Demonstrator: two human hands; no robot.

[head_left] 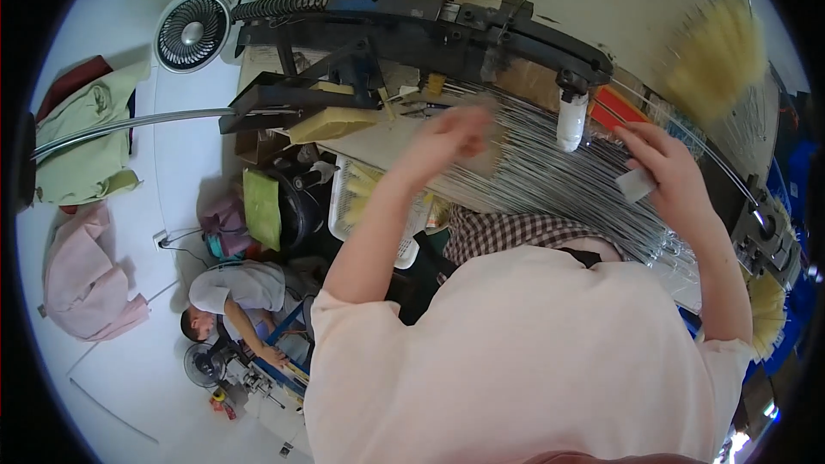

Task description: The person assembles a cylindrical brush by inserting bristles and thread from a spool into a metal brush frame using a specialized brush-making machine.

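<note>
My left hand (pixel 449 139) is raised over the left end of a broad pile of thin metal rods (pixel 550 176). Its fingers are smeared by motion, so I cannot make out whether they hold anything. My right hand (pixel 663 163) hovers at the right of the rods with its fingers apart from the thumb. A white piece (pixel 634 185) sits at its thumb, apparently a wrap. Between the hands, a white-wrapped cylinder (pixel 571 120) hangs from the end of a long dark metal machine arm (pixel 412 26). An orange-red piece (pixel 617 106) lies behind the right hand.
Bundles of yellow-bristled rods (pixel 718 56) lie at the far right. A metal fixture (pixel 763 236) stands at the right edge. Yellow foam (pixel 331 125) and a white basket (pixel 344 198) are at left, beyond them a fan (pixel 193 30). Another person (pixel 245 288) works lower left.
</note>
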